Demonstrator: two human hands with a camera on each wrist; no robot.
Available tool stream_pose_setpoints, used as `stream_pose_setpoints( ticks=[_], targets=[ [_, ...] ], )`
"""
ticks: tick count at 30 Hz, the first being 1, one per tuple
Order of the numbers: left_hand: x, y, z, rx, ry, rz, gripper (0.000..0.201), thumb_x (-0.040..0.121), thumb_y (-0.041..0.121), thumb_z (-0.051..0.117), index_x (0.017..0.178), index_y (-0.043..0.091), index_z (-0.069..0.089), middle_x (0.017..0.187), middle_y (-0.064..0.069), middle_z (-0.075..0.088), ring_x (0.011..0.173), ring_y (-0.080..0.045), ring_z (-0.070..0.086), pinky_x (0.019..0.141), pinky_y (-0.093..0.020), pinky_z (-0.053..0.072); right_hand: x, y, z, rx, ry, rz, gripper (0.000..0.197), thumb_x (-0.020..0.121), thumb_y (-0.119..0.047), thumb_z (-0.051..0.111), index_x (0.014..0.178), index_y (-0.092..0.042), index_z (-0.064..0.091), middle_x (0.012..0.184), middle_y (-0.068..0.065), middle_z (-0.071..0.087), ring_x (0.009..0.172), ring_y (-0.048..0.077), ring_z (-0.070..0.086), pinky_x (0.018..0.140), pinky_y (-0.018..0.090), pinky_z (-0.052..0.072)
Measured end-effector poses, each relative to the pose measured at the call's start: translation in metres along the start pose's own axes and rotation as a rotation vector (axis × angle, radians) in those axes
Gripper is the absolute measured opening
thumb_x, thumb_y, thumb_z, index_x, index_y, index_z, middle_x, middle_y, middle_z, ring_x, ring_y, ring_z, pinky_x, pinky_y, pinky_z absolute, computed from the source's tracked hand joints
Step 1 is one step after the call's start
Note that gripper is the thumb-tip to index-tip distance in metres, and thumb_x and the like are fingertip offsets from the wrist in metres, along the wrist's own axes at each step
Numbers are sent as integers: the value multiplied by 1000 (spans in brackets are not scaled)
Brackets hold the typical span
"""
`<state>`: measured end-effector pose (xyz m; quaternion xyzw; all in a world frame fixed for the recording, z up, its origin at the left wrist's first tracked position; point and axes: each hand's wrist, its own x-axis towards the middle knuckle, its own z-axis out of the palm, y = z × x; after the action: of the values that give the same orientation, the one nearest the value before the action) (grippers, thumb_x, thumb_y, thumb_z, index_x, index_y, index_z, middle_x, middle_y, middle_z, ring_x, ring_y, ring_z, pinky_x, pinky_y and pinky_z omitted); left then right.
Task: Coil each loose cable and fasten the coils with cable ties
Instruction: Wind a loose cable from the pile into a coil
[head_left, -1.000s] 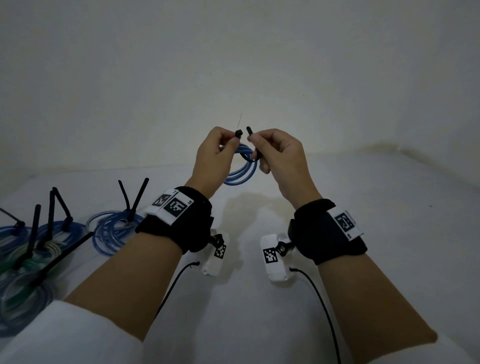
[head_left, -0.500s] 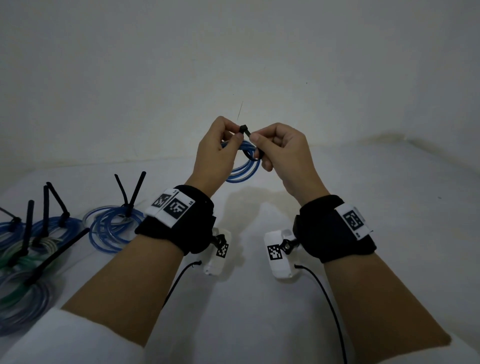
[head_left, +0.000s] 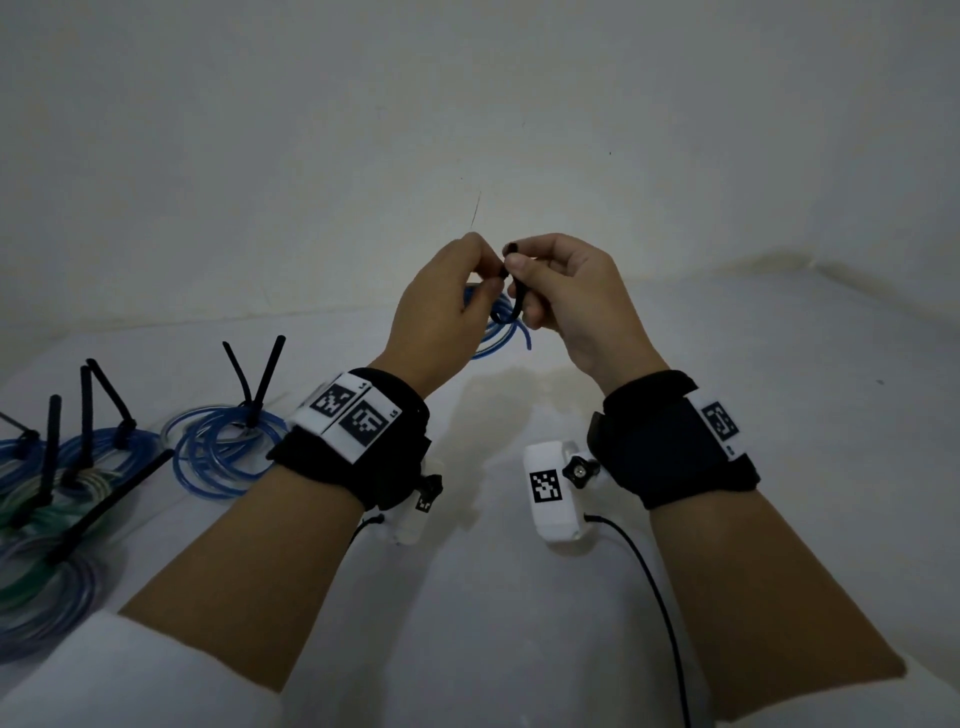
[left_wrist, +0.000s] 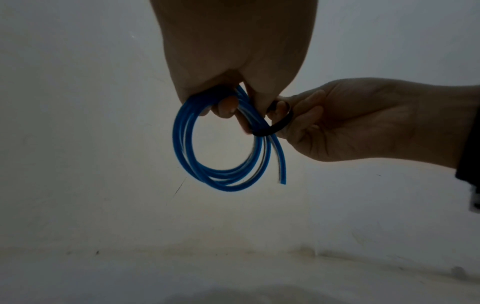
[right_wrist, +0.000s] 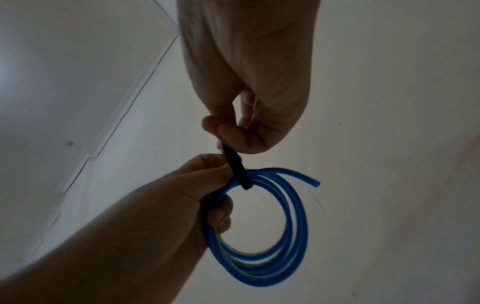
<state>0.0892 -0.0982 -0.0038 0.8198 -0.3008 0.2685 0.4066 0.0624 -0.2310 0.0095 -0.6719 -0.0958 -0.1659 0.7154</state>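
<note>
A small blue cable coil (head_left: 500, 328) (left_wrist: 221, 164) (right_wrist: 272, 257) hangs in the air between both hands above the white table. My left hand (head_left: 447, 306) (left_wrist: 233, 98) (right_wrist: 207, 185) grips the coil's top, its fingers curled through the loops. A black cable tie (head_left: 511, 306) (left_wrist: 278, 128) (right_wrist: 237, 168) loops around the coil's strands. My right hand (head_left: 550, 283) (left_wrist: 311, 121) (right_wrist: 233, 133) pinches the tie's upper end beside the left thumb. One free cable end (left_wrist: 281, 174) (right_wrist: 311, 181) sticks out of the coil.
Several tied coils lie on the table at the left: a blue one (head_left: 223, 452) with two black tie tails standing up, and further blue and green ones (head_left: 47, 499) with black ties. A white wall (head_left: 467, 130) stands close behind the hands.
The two tie ends, held slightly apart a second ago, are now brought together at my fingertips. Both hands have risen a little and the tie's loop sits closer around the coil.
</note>
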Motion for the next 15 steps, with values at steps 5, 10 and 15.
stream_pose_setpoints(
  ticks=[5,10,15],
  targets=[
    [-3,5,5,-185,-24,-84,10,91,4,49,96,11,55,88,4,59,69,0,57,65,-10,43,3,-1,-4,-5,55,40,11,90,-6,58,80,-11,55,63,4,51,42,7,43,48,21,43],
    [-9,9,5,-169,-67,-80,13,92,6,48,95,14,58,90,4,62,75,-2,59,69,-12,46,7,5,-11,-49,135,64,14,90,-9,58,77,-12,52,68,1,54,45,8,47,50,23,43],
    [-23,10,1,-84,-111,-45,14,93,8,45,93,15,57,92,1,62,83,-11,60,76,-25,49,10,9,-11,-98,195,150,7,92,-10,54,85,-8,55,73,3,61,49,9,52,51,22,44]
  ],
)
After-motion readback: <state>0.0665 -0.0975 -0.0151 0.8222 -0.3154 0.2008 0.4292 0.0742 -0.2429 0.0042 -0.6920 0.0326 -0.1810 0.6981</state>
